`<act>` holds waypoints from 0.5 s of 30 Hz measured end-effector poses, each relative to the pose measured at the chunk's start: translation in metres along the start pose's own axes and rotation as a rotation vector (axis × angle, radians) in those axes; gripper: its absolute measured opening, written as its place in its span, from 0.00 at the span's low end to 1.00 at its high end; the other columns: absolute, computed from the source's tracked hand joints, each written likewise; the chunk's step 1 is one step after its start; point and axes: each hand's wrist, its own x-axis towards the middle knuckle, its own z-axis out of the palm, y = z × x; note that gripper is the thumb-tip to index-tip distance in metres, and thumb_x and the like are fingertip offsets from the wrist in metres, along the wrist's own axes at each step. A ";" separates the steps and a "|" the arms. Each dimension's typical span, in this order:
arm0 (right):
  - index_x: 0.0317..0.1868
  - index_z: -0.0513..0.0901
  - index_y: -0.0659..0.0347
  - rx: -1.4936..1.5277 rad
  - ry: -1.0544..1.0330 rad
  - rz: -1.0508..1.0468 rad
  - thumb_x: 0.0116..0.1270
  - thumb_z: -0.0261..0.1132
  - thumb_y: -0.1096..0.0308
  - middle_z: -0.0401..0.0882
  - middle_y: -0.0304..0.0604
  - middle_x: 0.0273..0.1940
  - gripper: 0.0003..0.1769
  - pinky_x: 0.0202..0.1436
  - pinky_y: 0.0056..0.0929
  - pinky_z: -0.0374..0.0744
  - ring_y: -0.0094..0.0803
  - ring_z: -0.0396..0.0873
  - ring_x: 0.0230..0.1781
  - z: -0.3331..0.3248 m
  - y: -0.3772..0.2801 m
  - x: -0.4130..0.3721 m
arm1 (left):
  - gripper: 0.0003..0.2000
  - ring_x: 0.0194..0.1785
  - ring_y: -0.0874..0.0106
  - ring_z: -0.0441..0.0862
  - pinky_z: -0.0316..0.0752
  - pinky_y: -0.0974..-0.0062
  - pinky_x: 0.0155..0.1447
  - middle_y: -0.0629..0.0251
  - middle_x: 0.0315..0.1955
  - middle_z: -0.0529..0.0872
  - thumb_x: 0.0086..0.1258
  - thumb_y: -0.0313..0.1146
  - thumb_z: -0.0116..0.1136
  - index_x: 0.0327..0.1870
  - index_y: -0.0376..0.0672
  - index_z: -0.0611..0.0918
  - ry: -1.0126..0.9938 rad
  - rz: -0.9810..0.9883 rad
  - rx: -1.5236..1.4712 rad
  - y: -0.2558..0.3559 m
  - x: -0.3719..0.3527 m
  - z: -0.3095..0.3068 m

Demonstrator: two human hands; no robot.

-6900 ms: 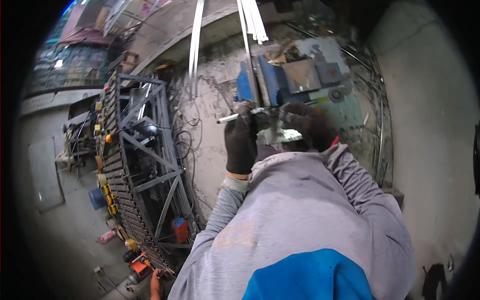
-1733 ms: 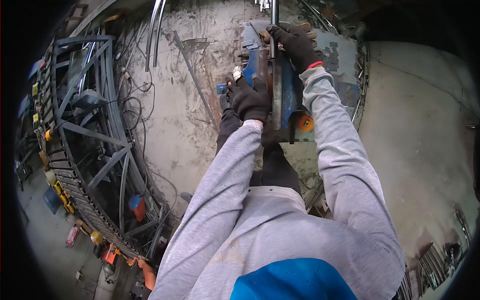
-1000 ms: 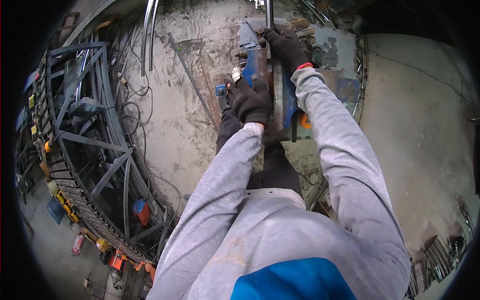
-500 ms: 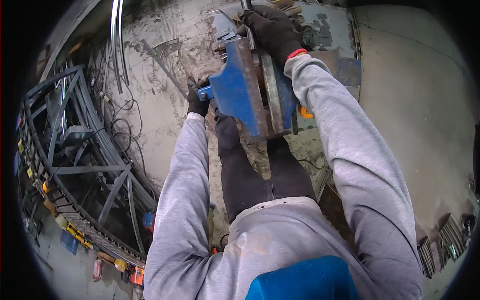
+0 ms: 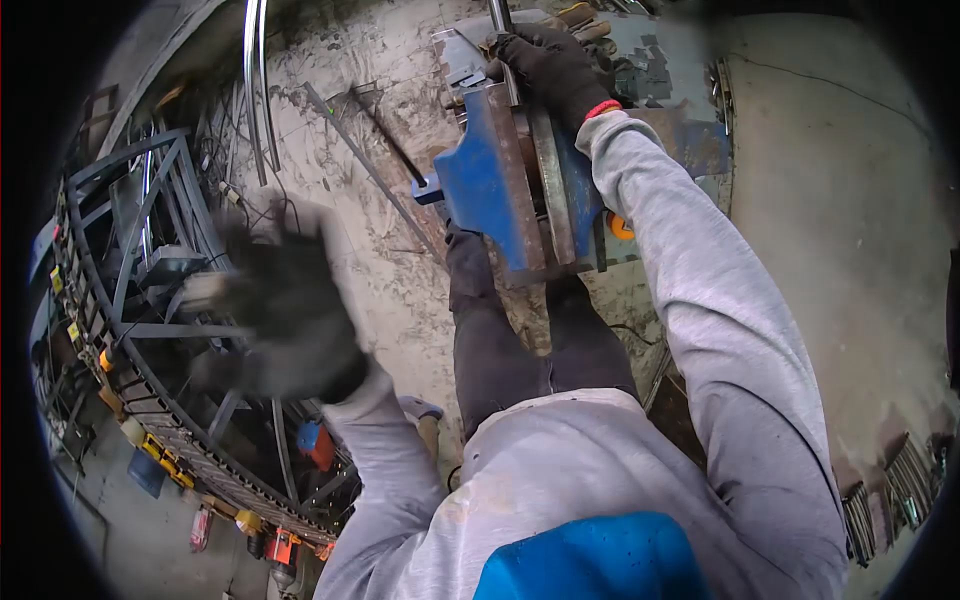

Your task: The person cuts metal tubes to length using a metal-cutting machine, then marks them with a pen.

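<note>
A blue bench vise (image 5: 482,185) stands in front of my legs at the top middle. A shiny metal tube (image 5: 502,20) rises at its jaws, and my right hand (image 5: 560,75), in a dark glove, is closed round it. The vise's dark handle bar (image 5: 392,140) slants up and left from the screw end. My left hand (image 5: 290,310), also in a dark glove, is raised at the left, close to the camera and away from the vise. It is blurred by motion, with its fingers apart. A pale patch at its fingers cannot be made out.
To the left stands a dark metal frame (image 5: 185,330) with bars inside it and tools along its edge. Long shiny tubes (image 5: 258,80) reach in at the top left. A thin bar (image 5: 370,170) lies on the stained floor. Metal pieces (image 5: 905,480) lie at lower right.
My left hand has let go of the vise's handle and swung down and left, nearer the camera. My right hand stays on the tube. The view has shifted slightly.
</note>
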 end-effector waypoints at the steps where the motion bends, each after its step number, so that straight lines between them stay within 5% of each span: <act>1: 0.46 0.90 0.60 0.056 -0.027 0.040 0.78 0.65 0.57 0.90 0.33 0.35 0.15 0.41 0.22 0.78 0.18 0.81 0.34 0.000 -0.003 0.000 | 0.37 0.85 0.50 0.55 0.38 0.44 0.87 0.49 0.83 0.59 0.81 0.63 0.39 0.80 0.44 0.68 -0.071 0.182 0.146 0.022 0.040 0.010; 2: 0.46 0.90 0.60 -0.074 -0.022 0.013 0.79 0.65 0.58 0.90 0.33 0.34 0.15 0.39 0.23 0.78 0.18 0.81 0.33 0.001 -0.015 -0.006 | 0.37 0.85 0.50 0.55 0.38 0.44 0.87 0.49 0.83 0.59 0.81 0.63 0.39 0.80 0.44 0.68 -0.077 0.190 0.151 0.017 0.057 0.021; 4: 0.44 0.91 0.61 -0.065 -0.020 -0.019 0.77 0.67 0.57 0.90 0.35 0.34 0.15 0.37 0.23 0.79 0.18 0.82 0.32 0.001 -0.014 -0.002 | 0.33 0.79 0.49 0.67 0.56 0.47 0.84 0.48 0.82 0.61 0.83 0.56 0.46 0.79 0.41 0.68 0.486 0.359 0.431 -0.011 0.083 0.037; 6: 0.45 0.91 0.61 -0.029 0.012 0.009 0.75 0.70 0.57 0.91 0.37 0.33 0.14 0.35 0.24 0.79 0.19 0.84 0.31 0.003 -0.014 -0.004 | 0.21 0.60 0.61 0.83 0.80 0.63 0.61 0.48 0.63 0.84 0.86 0.41 0.45 0.70 0.37 0.76 0.250 0.246 1.559 -0.065 0.020 -0.069; 7: 0.45 0.91 0.61 -0.022 0.012 0.011 0.75 0.70 0.57 0.91 0.37 0.33 0.14 0.35 0.24 0.79 0.19 0.84 0.31 0.004 -0.015 -0.006 | 0.19 0.56 0.62 0.86 0.79 0.64 0.59 0.51 0.51 0.88 0.85 0.40 0.45 0.66 0.37 0.79 0.225 -0.081 1.515 -0.097 0.033 -0.037; 8: 0.45 0.91 0.61 -0.007 0.018 0.020 0.74 0.70 0.58 0.91 0.38 0.33 0.14 0.35 0.24 0.80 0.19 0.84 0.31 0.005 -0.016 -0.006 | 0.20 0.53 0.60 0.87 0.78 0.66 0.60 0.52 0.48 0.90 0.83 0.42 0.47 0.66 0.39 0.79 0.439 -0.435 1.426 -0.123 0.020 -0.033; 9: 0.45 0.91 0.61 0.009 0.025 0.029 0.74 0.71 0.59 0.91 0.38 0.33 0.13 0.35 0.24 0.80 0.20 0.85 0.31 0.005 -0.017 -0.004 | 0.22 0.59 0.55 0.85 0.76 0.63 0.65 0.48 0.53 0.88 0.82 0.44 0.49 0.66 0.39 0.79 0.534 -0.594 1.349 -0.153 -0.003 -0.048; 11: 0.45 0.91 0.61 -0.001 0.035 0.007 0.74 0.71 0.59 0.91 0.38 0.32 0.13 0.35 0.24 0.80 0.20 0.85 0.31 0.005 -0.013 -0.002 | 0.20 0.60 0.49 0.84 0.76 0.58 0.64 0.45 0.56 0.86 0.81 0.39 0.49 0.65 0.37 0.80 0.486 -0.248 1.586 -0.197 -0.035 -0.054; 15: 0.44 0.91 0.61 0.007 0.052 0.007 0.73 0.71 0.60 0.91 0.38 0.31 0.12 0.34 0.24 0.80 0.19 0.84 0.30 0.005 -0.009 -0.002 | 0.22 0.62 0.49 0.83 0.75 0.58 0.66 0.44 0.58 0.85 0.80 0.40 0.50 0.67 0.36 0.79 0.608 -0.444 1.497 -0.198 -0.041 -0.051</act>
